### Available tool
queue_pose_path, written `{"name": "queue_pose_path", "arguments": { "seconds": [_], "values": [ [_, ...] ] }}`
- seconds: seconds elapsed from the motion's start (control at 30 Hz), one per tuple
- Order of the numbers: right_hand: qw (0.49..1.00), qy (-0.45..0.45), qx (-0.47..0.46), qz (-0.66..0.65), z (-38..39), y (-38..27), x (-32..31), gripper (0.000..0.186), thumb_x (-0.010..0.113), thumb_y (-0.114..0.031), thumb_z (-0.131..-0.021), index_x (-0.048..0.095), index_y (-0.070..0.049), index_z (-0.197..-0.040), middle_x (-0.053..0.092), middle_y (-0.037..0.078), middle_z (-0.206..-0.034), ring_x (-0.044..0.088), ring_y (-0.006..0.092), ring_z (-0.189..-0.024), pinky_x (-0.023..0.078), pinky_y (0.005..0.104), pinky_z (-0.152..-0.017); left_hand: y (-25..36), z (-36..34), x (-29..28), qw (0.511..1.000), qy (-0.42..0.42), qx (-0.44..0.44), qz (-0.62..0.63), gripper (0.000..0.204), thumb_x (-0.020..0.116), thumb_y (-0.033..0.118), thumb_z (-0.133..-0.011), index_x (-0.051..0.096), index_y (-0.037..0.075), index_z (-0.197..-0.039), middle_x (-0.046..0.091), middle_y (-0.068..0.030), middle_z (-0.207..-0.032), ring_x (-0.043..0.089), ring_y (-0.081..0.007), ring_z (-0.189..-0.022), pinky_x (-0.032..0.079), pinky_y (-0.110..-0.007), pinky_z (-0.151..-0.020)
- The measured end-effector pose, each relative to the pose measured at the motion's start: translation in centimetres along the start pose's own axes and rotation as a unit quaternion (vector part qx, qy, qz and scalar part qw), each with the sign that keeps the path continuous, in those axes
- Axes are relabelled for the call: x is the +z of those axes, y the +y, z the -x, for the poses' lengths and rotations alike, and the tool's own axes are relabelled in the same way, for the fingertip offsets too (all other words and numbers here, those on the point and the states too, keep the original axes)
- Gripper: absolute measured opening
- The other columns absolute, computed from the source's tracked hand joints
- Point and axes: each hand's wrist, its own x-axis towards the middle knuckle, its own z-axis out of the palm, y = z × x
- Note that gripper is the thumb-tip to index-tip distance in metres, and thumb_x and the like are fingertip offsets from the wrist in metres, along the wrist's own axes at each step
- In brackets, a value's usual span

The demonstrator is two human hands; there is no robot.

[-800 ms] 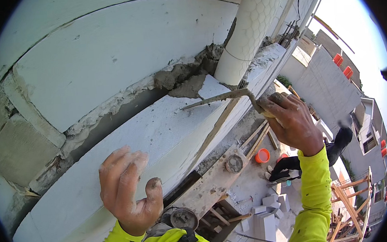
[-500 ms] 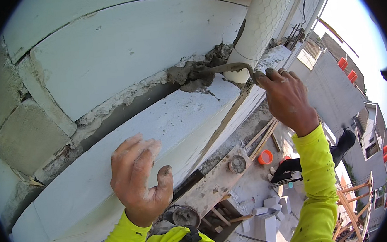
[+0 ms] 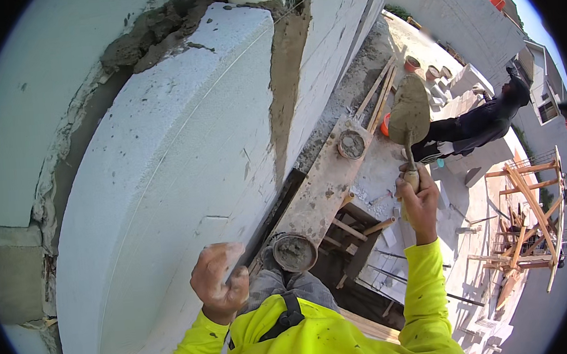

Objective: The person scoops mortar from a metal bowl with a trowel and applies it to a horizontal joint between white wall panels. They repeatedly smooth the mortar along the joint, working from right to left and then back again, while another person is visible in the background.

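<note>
The left hand (image 3: pixel 220 283) is curled loosely against the white block (image 3: pixel 182 158), holding nothing. A trowel (image 3: pixel 409 117) is gripped in the right hand (image 3: pixel 420 201), held clear of the wall. Mortar (image 3: pixel 283 70) is already spread down the block's end; the top joint looks rough, unfinished.

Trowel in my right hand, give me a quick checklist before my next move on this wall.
1. Right hand grips the trowel handle: ok.
2. Mortar on the trowel blade: cannot tell, only a thin smear shows.
3. Left hand steadying the white block: ok, resting at its edge.
4. Vertical mortar joint filled: ok at top, thins lower down.
5. Mortar bucket within reach: ok, by the legs.
6. Person below: not ok, close under the work.
</note>
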Motion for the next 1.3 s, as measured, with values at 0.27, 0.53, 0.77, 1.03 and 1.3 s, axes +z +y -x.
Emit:
{"name": "queue_pose_path", "arguments": {
  "seconds": [0.27, 0.53, 0.77, 1.03, 1.3],
  "values": [
    [0.873, -0.010, 0.485, -0.052, 22.5, 33.0, 5.4, 0.014, 0.066, -0.013, -0.083, 0.058, -0.005, -0.090, 0.056, 0.002, -0.071, 0.056, 0.0114, -0.061, 0.048, 0.0282, -0.056, -22.4, 22.3, 12.7, 0.842, -0.317, -0.427, -0.088, 0.042, 0.065, 0.005, -0.083, 0.062, -0.003, -0.124, 0.066, -0.0180, -0.110, 0.069, -0.0275, -0.092, 0.055, -0.036, -0.085],
    [0.852, 0.018, 0.522, 0.031, 32.5, 56.6, 15.3, 0.024, 0.065, -0.019, -0.082, 0.061, 0.001, -0.095, 0.064, 0.013, -0.083, 0.059, 0.0214, -0.078, 0.047, 0.0355, -0.075, -38.1, 37.6, 25.0, 0.666, -0.476, -0.532, -0.217, 0.074, 0.073, 0.019, -0.084, 0.040, -0.009, -0.144, 0.046, -0.0290, -0.145, 0.051, -0.0388, -0.132, 0.040, -0.039, -0.110],
    [0.852, 0.106, 0.500, -0.113, 32.9, 67.7, 20.8, 0.018, 0.062, -0.017, -0.087, 0.060, -0.004, -0.098, 0.057, 0.003, -0.086, 0.052, 0.0128, -0.079, 0.044, 0.0304, -0.073, -46.3, 47.6, 32.8, 0.564, -0.315, -0.763, -0.015, 0.080, 0.075, 0.016, -0.083, 0.035, -0.009, -0.148, 0.048, -0.0239, -0.147, 0.051, -0.0329, -0.133, 0.038, -0.038, -0.110],
    [0.866, 0.161, 0.458, -0.122, 31.9, 68.8, 23.1, 0.012, 0.061, -0.015, -0.087, 0.058, -0.006, -0.093, 0.054, -0.001, -0.082, 0.047, 0.0081, -0.076, 0.039, 0.0258, -0.069, -46.6, 48.1, 35.3, 0.641, -0.246, -0.726, -0.041, 0.063, 0.067, 0.008, -0.077, 0.052, -0.007, -0.137, 0.065, -0.0192, -0.124, 0.064, -0.0262, -0.109, 0.048, -0.035, -0.095],
    [0.870, 0.130, 0.450, -0.150, 25.0, 51.5, 18.0, 0.007, 0.057, -0.012, -0.090, 0.057, -0.007, -0.094, 0.051, -0.003, -0.080, 0.044, 0.0065, -0.075, 0.037, 0.0243, -0.068, -37.0, 39.0, 28.1, 0.645, -0.125, -0.753, 0.038, 0.055, 0.058, -0.003, -0.076, 0.056, -0.006, -0.132, 0.067, -0.0125, -0.114, 0.064, -0.0213, -0.096, 0.048, -0.032, -0.095]
  ]
}}
